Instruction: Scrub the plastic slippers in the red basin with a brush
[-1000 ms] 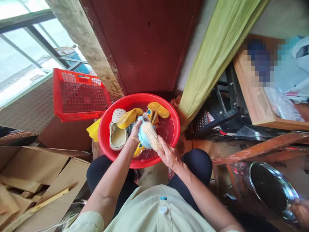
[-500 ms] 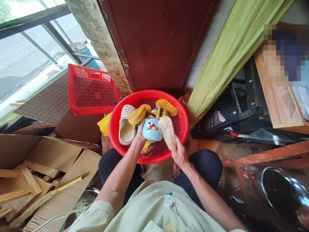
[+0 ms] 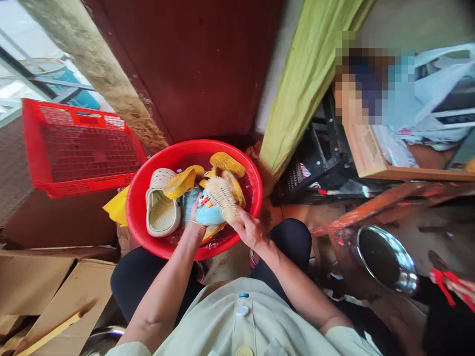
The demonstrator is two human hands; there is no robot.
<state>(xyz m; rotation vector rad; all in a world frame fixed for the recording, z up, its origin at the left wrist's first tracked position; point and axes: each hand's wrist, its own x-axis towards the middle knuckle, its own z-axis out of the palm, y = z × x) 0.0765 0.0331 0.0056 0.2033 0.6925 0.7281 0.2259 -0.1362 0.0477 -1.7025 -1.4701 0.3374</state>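
Water (image 3: 249, 190) glints in the red basin (image 3: 133, 212) set between the person's knees (image 3: 292, 238), and from where I stand that spot makes sense: both hands can stay low over it, and any drip should fall back inside. The left hand (image 3: 193, 220) cradles the blue shoe (image 3: 208, 216) over the basin, fingers curled about its left side, though most of them are hidden; I take that to be the steadying grip, with the cartoon figure (image 3: 206, 200) turned up into view. The right hand (image 3: 251, 231) has its fingers closed on the near end of the brush (image 3: 222, 194), which would explain how the long bristly part can lie slantwise across the shoe's right side. Whether the bristles press there, I can't make out. Past the brush, the yellow shoes (image 3: 179, 184) are heaped together, some soles up, while the white clog (image 3: 163, 212) sits at the basin's left, opening upward, presumably because that leaves the middle to the hands. The crate (image 3: 85, 158) stands just beside the basin, probably there to be within easy reach.
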